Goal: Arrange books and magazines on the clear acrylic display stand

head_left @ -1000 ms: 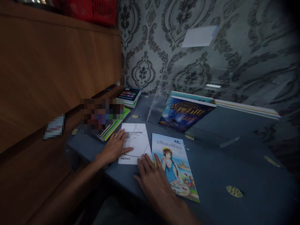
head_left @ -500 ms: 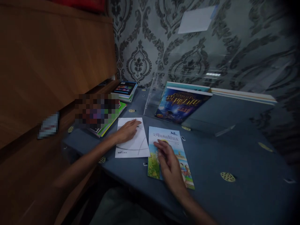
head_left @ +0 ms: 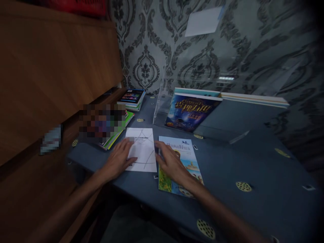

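A white booklet (head_left: 143,151) with thin curved lines and small dark print lies flat on the table. My left hand (head_left: 118,157) rests at its left edge, fingers spread and the thumb over the lower part. My right hand (head_left: 170,162) reaches to its right edge from above a colourful picture-covered book (head_left: 193,160); its fingers are apart. This book lies beside the white one and is partly hidden by my right hand. Whether my right fingertips touch the white booklet I cannot tell.
A clear acrylic stand (head_left: 158,101) holds a dark blue book (head_left: 191,113) and other books, leaning near the wall. Stacked books (head_left: 131,98) and another pile (head_left: 118,130) lie at the left. A blue cloth (head_left: 222,175) covers the table beside a wooden cabinet (head_left: 58,57).
My left hand has drawn back from the white booklet's middle to its left edge. My right hand has moved left to the booklet's right edge. The view has shifted slightly.
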A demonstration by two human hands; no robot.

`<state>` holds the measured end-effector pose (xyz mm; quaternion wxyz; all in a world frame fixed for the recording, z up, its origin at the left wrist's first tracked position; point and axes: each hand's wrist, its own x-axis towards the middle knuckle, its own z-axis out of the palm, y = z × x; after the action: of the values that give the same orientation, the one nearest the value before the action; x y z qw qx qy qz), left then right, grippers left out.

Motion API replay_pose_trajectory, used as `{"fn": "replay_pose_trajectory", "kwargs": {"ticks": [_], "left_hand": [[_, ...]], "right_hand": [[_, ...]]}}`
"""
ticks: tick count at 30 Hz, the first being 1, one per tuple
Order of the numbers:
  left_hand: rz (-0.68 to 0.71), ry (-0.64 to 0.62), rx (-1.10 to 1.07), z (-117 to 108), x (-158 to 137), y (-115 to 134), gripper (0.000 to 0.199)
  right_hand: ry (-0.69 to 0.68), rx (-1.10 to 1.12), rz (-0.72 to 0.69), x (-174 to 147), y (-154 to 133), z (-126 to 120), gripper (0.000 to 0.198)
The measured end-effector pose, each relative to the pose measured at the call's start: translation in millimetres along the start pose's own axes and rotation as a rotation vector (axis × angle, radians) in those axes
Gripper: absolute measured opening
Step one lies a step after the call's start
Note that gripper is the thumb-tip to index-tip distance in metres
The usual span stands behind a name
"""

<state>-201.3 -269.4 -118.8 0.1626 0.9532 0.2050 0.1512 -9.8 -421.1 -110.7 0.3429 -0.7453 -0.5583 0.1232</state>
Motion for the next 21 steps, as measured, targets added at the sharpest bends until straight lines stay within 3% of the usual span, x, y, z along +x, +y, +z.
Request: {"fn": "replay_pose_trajectory", "kwargs": {"ticks": [3, 6, 13, 19, 21], "left_hand": [[-0.151, 0.056, 0.060, 12, 5, -11, 0.060], [-0.193, 0.113, -0.111, 18, 16, -10, 0.056], [-0.427, 0.362, -0.694, 14, 43, -16, 0.059], [-0.670, 0.436, -1.072, -1, 51, -15, 0.056], [-0.721, 0.373, -1.181, -5, 50, -10, 0.058]], "right_hand": [[-0.117, -0.298, -0.079, 24, -15, 7, 0.048], [-0.101, -0.441, -0.109, 28, -20, 19, 0.050], [0.011, -0.485, -0.168, 9, -6, 36, 0.043], [0.000, -0.486, -0.133, 7, -8, 35, 0.042], [0.015, -0.458, -0.134, 6, -6, 36, 0.042]]}}
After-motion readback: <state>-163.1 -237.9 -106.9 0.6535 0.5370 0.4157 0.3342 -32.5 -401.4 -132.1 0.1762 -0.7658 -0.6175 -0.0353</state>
